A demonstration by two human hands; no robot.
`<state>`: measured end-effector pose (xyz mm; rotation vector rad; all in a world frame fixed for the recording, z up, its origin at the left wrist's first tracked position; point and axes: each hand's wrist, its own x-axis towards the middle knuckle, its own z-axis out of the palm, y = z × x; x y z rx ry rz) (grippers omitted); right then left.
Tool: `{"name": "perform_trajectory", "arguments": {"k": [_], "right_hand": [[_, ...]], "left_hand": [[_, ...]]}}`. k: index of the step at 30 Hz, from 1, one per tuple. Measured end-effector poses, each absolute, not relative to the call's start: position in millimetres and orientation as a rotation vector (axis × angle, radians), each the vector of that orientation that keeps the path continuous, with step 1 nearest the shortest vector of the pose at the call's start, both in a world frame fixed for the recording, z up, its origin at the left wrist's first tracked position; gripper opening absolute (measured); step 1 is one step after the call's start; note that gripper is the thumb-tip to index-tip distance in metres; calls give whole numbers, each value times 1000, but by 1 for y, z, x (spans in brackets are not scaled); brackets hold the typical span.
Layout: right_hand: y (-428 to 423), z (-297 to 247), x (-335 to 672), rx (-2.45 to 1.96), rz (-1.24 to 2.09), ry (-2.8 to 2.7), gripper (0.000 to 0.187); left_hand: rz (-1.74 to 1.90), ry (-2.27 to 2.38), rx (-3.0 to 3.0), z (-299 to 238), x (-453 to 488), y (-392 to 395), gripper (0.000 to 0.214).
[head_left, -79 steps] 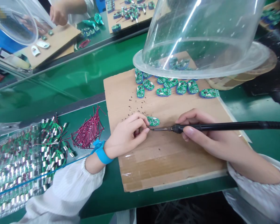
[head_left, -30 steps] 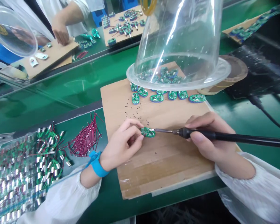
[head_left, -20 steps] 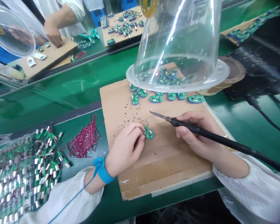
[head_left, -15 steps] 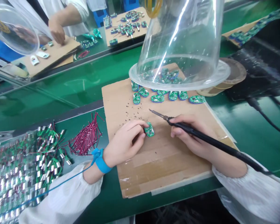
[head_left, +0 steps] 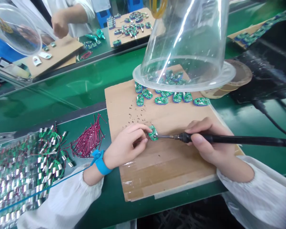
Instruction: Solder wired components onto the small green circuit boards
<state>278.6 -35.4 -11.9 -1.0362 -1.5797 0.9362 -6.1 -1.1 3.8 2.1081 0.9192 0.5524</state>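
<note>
A small green circuit board [head_left: 153,133] lies on the cardboard sheet [head_left: 143,178]. My left hand [head_left: 127,144], with a blue band at the wrist, has its index finger and thumb curled against the board's left edge. In my right hand [head_left: 211,143] is a soldering iron [head_left: 219,139], held like a pen. Its metal tip points left and meets the board's right side. Whether the left fingers also pinch a small wire there is too small to tell.
Several circuit boards [head_left: 161,100] lie behind, partly under a clear plastic hood [head_left: 183,47]. At left are a heap of dark red wires [head_left: 88,140] and many metal-ended parts [head_left: 51,162]. Across the bench a co-worker's hand [head_left: 60,25] is over another cardboard.
My right hand has turned the soldering iron to nearly level and brought its tip down onto the board. My left hand has barely moved. The co-worker's hand has lifted.
</note>
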Motion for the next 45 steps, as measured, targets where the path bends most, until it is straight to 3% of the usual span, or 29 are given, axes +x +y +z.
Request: {"name": "perform_trajectory", "arguments": {"k": [20, 45], "right_hand": [[-33, -9, 277, -1029, 912, -1805, 13], [-35, -9, 278, -1071, 901, -1812, 11]], "left_hand": [[522, 977, 2109, 1, -4, -2, 14], [521, 991, 2138, 1, -3, -2, 16]]}}
